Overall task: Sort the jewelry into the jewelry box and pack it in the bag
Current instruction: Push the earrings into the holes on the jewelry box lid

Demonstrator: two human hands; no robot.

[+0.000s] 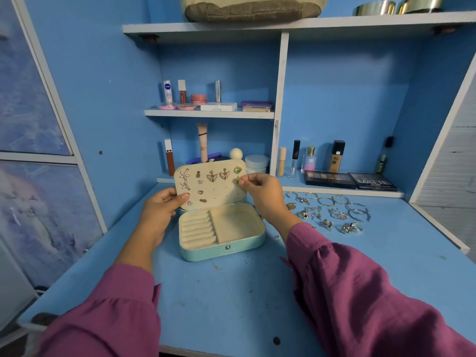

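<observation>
Nearest to me, both purple sleeves reach forward over the blue bench point(231, 300), forearms angled inward toward the jewelry box point(222, 234), which sits open in the middle of the bench with its ring rolls and side compartment showing nothing in them. The left hand point(161, 211) wraps the lower left edge of the raised lid point(210, 184), thumb on the cream panel, steadying it upright. The right hand point(260, 190) is lifted to the lid's right edge, its fingers point(244, 182) pinching a small green earring point(237, 180) against the panel, just under a matching one already pinned.

That earring looks featherweight, hard and slippery, with a thin post that could bend, so I'd say a fingertip pinch on its front face is the right hold, pressing gently while the other hand braces the lid.

Farther right, bangles, chains and rings point(332, 212) lie spread out on the bench, light but apt to tangle. The bag point(253, 7), I think, rests on the top shelf.
</observation>
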